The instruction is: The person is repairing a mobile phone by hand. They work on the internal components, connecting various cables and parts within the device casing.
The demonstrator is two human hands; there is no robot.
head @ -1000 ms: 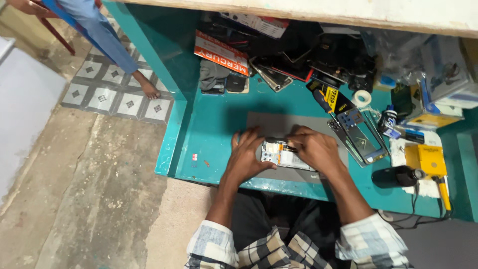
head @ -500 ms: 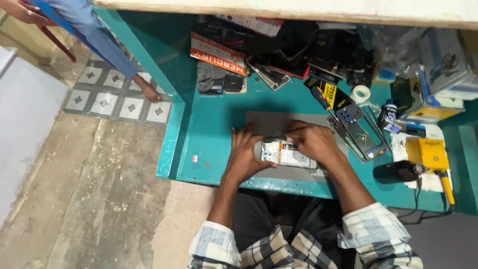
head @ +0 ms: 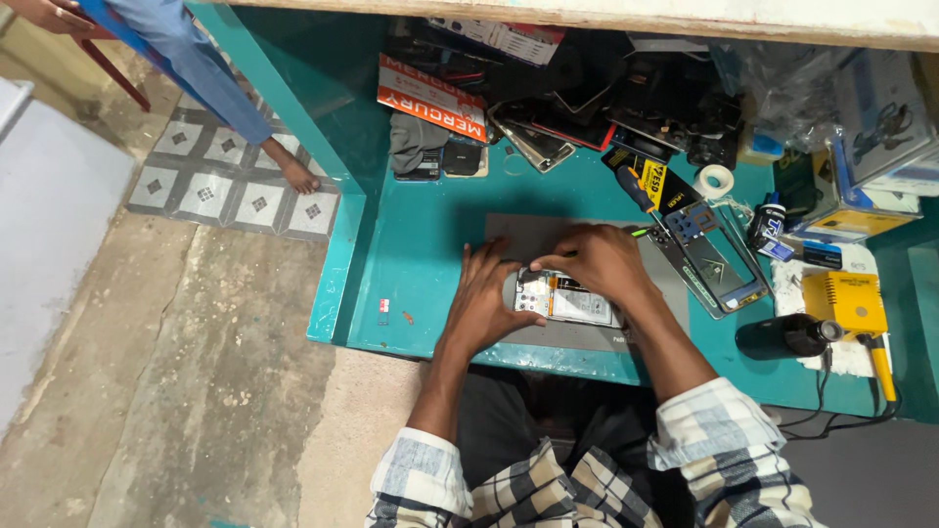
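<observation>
Head view: opened phone (head: pixel 572 298) lengthwise L-R, left hand (head: pixel 489 298) & right hand (head: pixel 602 262) both gripping it

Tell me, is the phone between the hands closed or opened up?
Opened up: the phone lies flat on the grey mat, inner parts showing, left hand and right hand on it.

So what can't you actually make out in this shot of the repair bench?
- Head view: the opened phone is partly hidden by the left hand and right hand; its parts are too small.
- Right fingertips: covered by that hand, any tool unseen.
- Other person: cut off by the top edge.
</observation>
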